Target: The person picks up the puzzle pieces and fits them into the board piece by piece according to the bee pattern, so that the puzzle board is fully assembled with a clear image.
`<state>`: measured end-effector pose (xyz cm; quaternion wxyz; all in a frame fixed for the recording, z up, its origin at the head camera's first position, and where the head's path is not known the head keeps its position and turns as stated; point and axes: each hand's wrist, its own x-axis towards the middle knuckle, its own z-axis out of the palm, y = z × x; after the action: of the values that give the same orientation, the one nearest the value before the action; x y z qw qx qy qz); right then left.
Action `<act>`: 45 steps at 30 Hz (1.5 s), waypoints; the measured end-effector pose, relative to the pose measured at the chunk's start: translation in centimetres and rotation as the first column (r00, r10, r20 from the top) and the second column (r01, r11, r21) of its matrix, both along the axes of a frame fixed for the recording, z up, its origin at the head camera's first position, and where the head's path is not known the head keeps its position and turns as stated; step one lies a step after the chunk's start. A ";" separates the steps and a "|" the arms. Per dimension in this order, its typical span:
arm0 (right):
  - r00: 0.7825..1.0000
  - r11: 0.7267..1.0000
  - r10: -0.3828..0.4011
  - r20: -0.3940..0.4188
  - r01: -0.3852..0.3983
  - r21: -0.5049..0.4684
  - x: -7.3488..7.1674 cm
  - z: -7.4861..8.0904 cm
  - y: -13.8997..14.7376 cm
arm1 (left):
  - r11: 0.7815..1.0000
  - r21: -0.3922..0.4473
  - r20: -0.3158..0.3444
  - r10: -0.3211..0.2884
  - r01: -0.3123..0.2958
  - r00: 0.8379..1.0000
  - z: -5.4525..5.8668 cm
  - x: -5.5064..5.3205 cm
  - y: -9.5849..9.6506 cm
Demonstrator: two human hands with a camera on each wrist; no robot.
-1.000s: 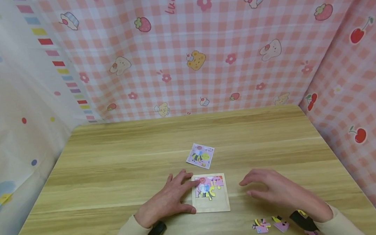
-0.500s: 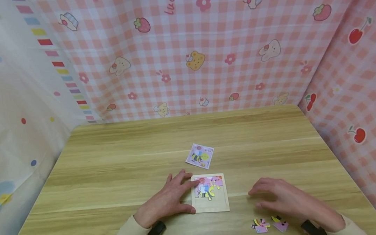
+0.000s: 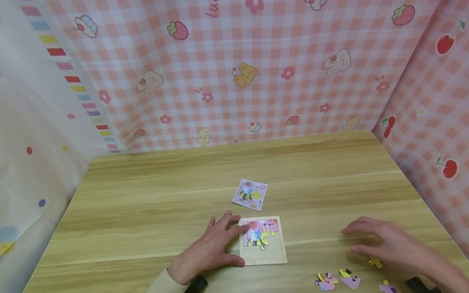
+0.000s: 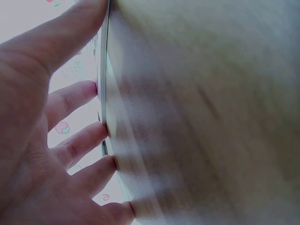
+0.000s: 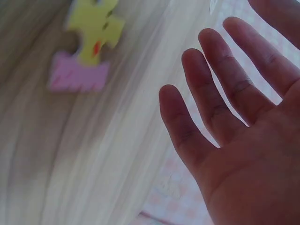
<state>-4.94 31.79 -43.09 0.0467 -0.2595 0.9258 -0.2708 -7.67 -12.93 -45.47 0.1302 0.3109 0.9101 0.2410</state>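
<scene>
Resting the left hand, grip spread, on the left edge of the puzzle board, probably against sliding; hovering with the right hand, relaxed and holding nothing, beside loose pieces at near right, perhaps within easy reach; with the picture card just beyond, likely for reference.

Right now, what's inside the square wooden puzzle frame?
Pink, blue and yellow puzzle pieces lie in the upper part of the wooden frame; bare wood shows below. A finger of the left hand covers a bit of its left side, hiding whatever is underneath.
</scene>
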 end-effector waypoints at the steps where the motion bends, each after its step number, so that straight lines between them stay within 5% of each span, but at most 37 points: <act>1: 1.000 1.000 -0.005 0.004 0.005 0.005 0.0 -0.1 0.4 | 1.000 -0.001 0.000 0.002 -0.002 1.000 0.0 0.0 0.0; 8: 0.997 0.999 -0.008 0.081 0.012 -0.051 0.3 -1.3 2.9 | 1.000 -0.008 -0.002 0.003 -0.003 1.000 -0.1 0.0 0.0; 17: 0.999 0.995 0.036 -0.039 -0.039 -0.089 0.8 -2.5 5.8 | 1.000 -0.010 -0.018 -0.002 0.002 1.000 -0.1 0.0 0.0; 30: 0.998 0.995 0.050 0.039 -0.047 -0.083 1.2 -3.2 7.5 | 1.000 -0.011 0.000 0.006 -0.006 1.000 -0.1 0.0 0.0; 40: 0.997 0.988 0.075 -0.028 -0.078 -0.135 1.5 -4.2 7.4 | 1.000 -0.010 0.013 0.012 -0.012 1.000 -0.1 -0.1 0.1; 45: 0.986 0.983 0.105 -0.132 -0.123 -0.140 1.3 -4.5 6.9 | 1.000 -0.008 0.014 0.016 -0.016 1.000 -0.1 -0.1 0.1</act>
<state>-3.69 38.69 -47.56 -0.0147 -0.3311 0.8880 -0.3188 -7.77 -12.86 -45.56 0.1359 0.3014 0.9126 0.2405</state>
